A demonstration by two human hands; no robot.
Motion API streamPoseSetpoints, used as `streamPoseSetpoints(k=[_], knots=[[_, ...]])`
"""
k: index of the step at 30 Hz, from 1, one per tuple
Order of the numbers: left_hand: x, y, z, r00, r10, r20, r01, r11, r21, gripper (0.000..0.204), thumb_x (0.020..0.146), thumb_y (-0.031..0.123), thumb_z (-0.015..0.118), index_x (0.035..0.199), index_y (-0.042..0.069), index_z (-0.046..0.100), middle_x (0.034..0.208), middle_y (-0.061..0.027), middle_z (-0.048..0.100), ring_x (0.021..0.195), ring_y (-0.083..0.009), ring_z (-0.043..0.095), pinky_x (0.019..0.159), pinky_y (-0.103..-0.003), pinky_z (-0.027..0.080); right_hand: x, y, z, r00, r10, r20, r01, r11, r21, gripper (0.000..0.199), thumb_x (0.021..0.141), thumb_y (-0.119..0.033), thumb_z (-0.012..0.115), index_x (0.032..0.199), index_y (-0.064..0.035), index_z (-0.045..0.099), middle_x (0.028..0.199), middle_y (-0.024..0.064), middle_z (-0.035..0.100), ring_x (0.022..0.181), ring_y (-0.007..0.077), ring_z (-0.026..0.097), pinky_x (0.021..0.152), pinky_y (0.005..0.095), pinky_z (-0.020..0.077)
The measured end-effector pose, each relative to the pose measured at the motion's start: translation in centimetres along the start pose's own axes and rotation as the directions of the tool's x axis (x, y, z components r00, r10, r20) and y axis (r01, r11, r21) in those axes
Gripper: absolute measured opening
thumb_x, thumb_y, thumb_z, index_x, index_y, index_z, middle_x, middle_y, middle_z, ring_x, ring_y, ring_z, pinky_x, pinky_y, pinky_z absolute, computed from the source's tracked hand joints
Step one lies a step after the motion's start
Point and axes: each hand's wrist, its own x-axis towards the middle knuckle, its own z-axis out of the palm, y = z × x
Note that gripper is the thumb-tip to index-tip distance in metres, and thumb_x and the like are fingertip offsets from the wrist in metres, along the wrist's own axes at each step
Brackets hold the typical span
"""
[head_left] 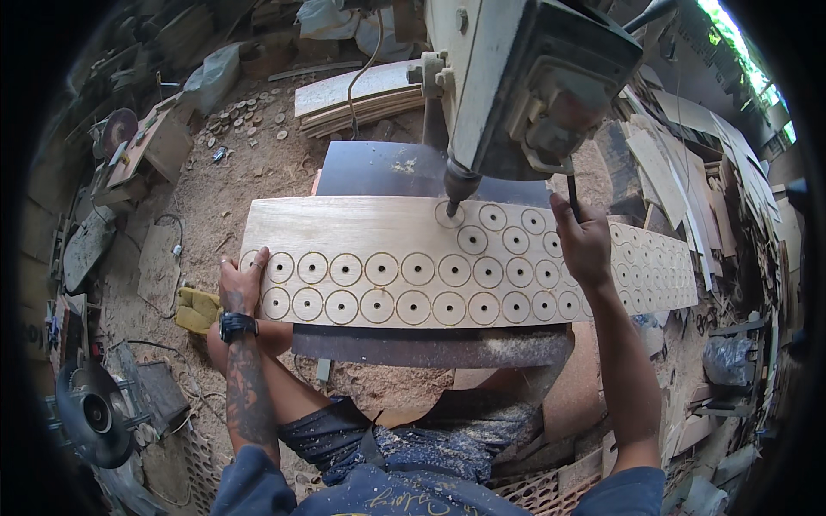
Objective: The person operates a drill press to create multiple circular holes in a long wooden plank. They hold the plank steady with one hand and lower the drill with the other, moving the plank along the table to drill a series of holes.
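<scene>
A long pale plywood board [344,228] lies across the dark drill press table [430,346]. Rows of cut rings, each with a dark centre hole, cover its near half and its right part. My left hand [242,284] grips the board's left end. On the right, my right hand [582,241] is wrapped round the dark feed lever [572,191] of the drill press [538,77]. Below its chuck [462,182], the cutter meets the board inside a ring near the far edge; its tip is too small to make out.
Behind the table lies a stack of boards [361,95]. Loose wooden discs [245,116] are scattered over the sawdust-covered floor. A black fan [95,413] stands at the lower left, near a yellow cushion-like object [197,310]. Sheet offcuts [688,163] lean at the right.
</scene>
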Motion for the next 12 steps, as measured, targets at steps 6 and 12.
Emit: streamPoseSetpoints(k=[6, 12], knots=[[0.1, -0.2, 0.2, 1.0, 0.013, -0.026, -0.013, 1.0, 0.005, 0.075, 0.069, 0.071, 0.074, 0.091, 0.003, 0.051, 0.083, -0.019, 0.066, 0.08, -0.0366, 0.065, 0.074, -0.045, 0.05, 0.3, 1.6, 1.4, 0.988, -0.128, -0.086, 0.124, 0.991, -0.054, 0.049, 0.099, -0.035, 0.059, 0.065, -0.0013, 0.051, 0.052, 0.0011, 0.044, 0.051, 0.0111, 0.038, 0.049, 0.0336, 0.0329], [0.0, 0.2, -0.1, 1.0, 0.0, -0.011, 0.0, 1.0, 0.016, 0.075, 0.069, 0.071, 0.074, 0.089, 0.002, 0.052, 0.085, -0.02, 0.066, 0.082, -0.0361, 0.065, 0.076, -0.045, 0.05, 0.9, 2.8, 2.3, 0.979, -0.157, -0.13, 0.141, 0.982, -0.127, 0.049, 0.099, -0.036, 0.058, 0.064, -0.0011, 0.051, 0.05, 0.0023, 0.045, 0.048, 0.0138, 0.038, 0.048, 0.0344, 0.0335]])
